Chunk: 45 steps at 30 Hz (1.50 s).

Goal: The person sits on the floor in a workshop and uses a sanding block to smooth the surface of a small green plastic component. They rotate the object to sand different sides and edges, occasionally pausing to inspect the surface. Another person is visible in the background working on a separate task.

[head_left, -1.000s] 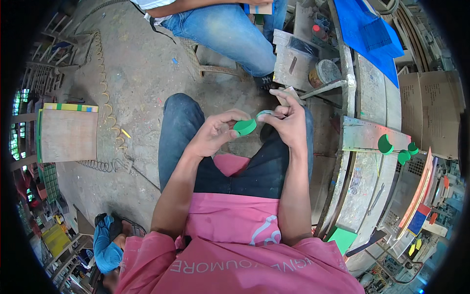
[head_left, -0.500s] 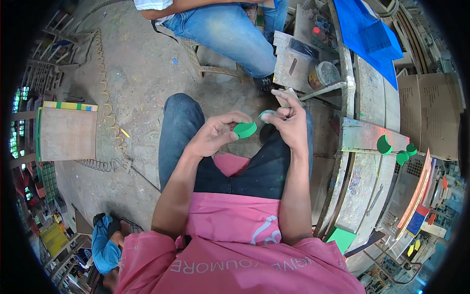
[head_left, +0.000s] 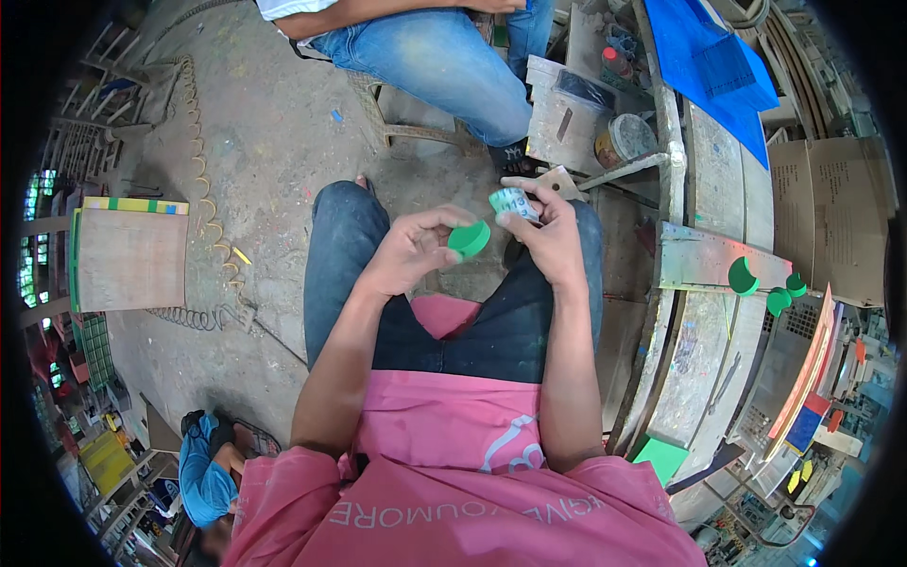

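Both forearms reach forward from the pink shirt (head_left: 453,425) over the lap in dark jeans (head_left: 359,255), hands meeting above the knees. The left hand (head_left: 408,251) is curled, its fingertips pinching a green disc (head_left: 470,238) held edge-up. The right hand (head_left: 550,238), just beside it, is closed with fingertips gripping a small pale roll (head_left: 513,202), raised slightly above the disc.
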Each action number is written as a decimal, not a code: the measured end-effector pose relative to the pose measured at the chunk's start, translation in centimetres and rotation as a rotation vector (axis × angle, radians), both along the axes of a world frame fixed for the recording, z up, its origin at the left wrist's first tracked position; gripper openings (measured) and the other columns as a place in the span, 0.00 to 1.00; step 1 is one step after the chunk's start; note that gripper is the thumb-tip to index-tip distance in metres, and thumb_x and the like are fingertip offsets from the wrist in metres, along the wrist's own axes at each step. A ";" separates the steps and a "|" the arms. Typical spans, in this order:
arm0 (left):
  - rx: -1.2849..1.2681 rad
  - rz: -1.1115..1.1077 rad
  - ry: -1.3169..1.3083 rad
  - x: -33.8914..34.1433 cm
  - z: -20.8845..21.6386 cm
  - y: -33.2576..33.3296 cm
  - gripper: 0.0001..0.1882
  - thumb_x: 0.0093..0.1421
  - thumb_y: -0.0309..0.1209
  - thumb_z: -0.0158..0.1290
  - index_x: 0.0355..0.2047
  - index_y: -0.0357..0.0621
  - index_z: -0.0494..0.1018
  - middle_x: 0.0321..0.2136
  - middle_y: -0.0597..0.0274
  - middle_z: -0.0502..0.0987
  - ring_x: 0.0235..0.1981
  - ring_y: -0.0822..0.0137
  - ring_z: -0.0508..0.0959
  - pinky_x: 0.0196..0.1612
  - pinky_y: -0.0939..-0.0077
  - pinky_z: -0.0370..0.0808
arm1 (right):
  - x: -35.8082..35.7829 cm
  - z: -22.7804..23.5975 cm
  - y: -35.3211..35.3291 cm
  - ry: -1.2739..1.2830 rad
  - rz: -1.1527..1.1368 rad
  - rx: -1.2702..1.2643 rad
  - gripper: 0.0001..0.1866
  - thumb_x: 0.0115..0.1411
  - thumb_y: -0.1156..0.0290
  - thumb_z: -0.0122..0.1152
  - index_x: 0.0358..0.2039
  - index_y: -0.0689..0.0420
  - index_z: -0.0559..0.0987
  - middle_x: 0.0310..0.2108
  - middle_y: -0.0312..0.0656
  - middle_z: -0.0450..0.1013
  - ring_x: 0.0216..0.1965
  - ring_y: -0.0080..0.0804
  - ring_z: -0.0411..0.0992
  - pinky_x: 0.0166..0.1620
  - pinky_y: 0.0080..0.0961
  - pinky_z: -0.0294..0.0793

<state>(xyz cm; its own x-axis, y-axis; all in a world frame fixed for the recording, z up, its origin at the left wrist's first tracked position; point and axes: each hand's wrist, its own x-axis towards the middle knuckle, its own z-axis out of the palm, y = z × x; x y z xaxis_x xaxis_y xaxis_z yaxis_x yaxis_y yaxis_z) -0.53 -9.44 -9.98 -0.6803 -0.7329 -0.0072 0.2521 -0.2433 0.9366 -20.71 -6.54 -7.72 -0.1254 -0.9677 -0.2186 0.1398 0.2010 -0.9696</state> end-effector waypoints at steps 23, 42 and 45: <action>0.412 0.482 0.029 -1.9 -4.4 -0.1 0.13 0.62 0.27 0.46 0.46 0.33 0.67 0.41 0.57 0.74 0.43 0.64 0.74 0.49 0.70 0.71 | 2.5 -8.3 -1.2 0.537 -0.229 -0.248 0.30 0.50 0.78 0.62 0.48 0.54 0.55 0.32 0.40 0.65 0.23 0.24 0.67 0.20 0.22 0.68; 0.442 0.381 0.446 -1.3 -1.2 0.1 0.16 0.60 0.22 0.48 0.49 0.33 0.64 0.47 0.54 0.70 0.50 0.61 0.71 0.56 0.62 0.67 | 4.3 -1.8 -0.5 0.162 -0.152 -0.259 0.11 0.58 0.82 0.50 0.42 0.65 0.74 0.36 0.38 0.72 0.38 0.19 0.68 0.43 0.15 0.66; 0.417 0.412 0.341 -1.0 -1.2 0.3 0.16 0.59 0.21 0.49 0.48 0.33 0.65 0.47 0.54 0.70 0.49 0.63 0.72 0.55 0.61 0.69 | 4.7 -1.2 -0.1 0.219 -0.185 -0.260 0.12 0.59 0.80 0.50 0.43 0.64 0.75 0.36 0.38 0.74 0.37 0.17 0.68 0.40 0.15 0.67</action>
